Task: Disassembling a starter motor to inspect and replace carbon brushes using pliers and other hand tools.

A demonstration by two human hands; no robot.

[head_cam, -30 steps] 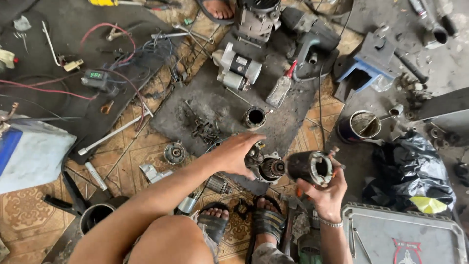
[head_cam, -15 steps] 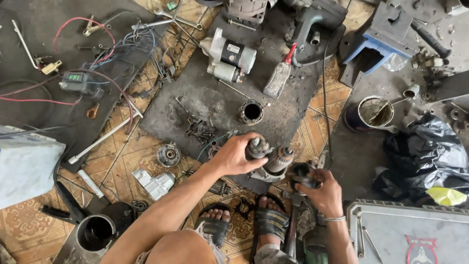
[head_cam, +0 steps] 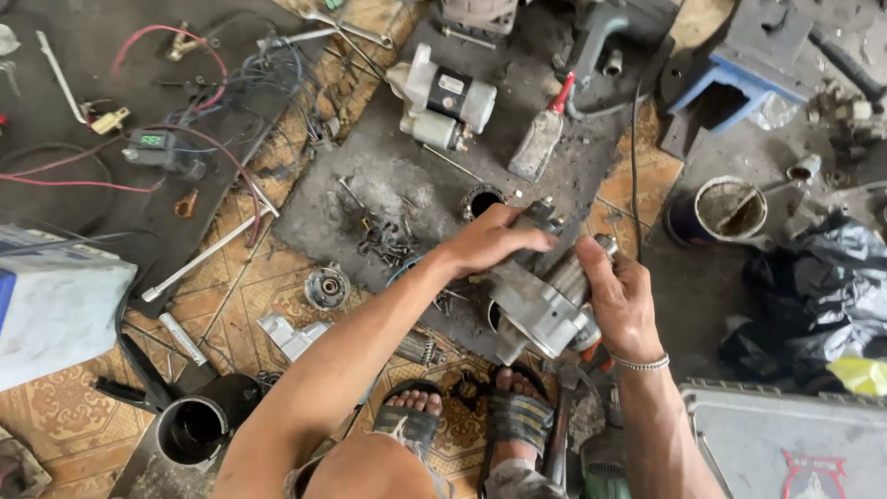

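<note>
Grey cast-metal motor housing point(head_cam: 539, 310) at lower centre of frame, held above dark greasy mat point(head_cam: 370, 199). Left hand point(head_cam: 490, 238) on top end, fingers curled round it; right hand point(head_cam: 621, 300) clasps ribbed cylindrical side, fingers wrapped, thumb up. Whether inner shaft is seated: cannot tell, hands cover it. Risk, judged: oily smooth casting may slip, drop onto sandalled feet point(head_cam: 462, 416) below. Assembled starter motor point(head_cam: 442, 100), upper centre. Loose bolts point(head_cam: 383, 242) left of hands.
</note>
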